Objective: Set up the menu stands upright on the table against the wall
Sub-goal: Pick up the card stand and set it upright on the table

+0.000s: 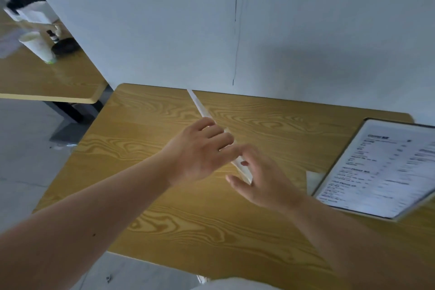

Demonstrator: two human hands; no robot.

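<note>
Both hands meet at a clear menu stand [200,107] seen edge-on over the bench [164,219]. Left hand [200,153] fingers curl around it; right hand [261,179] fingers spread loosely beside its near end. Another menu [386,172] lies flat, right.

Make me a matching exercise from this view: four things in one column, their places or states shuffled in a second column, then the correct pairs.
Things
1. clear menu stand
2. printed menu
3. white paper cup
4. left hand

Places or states
A. lying flat at the right edge of the near table
B. on the far table at the upper left
C. seen edge-on between both hands, its far end toward the wall
D. fingers on the left side of the stand, opposite the right hand

Pairs: 1-C, 2-A, 3-B, 4-D
</note>
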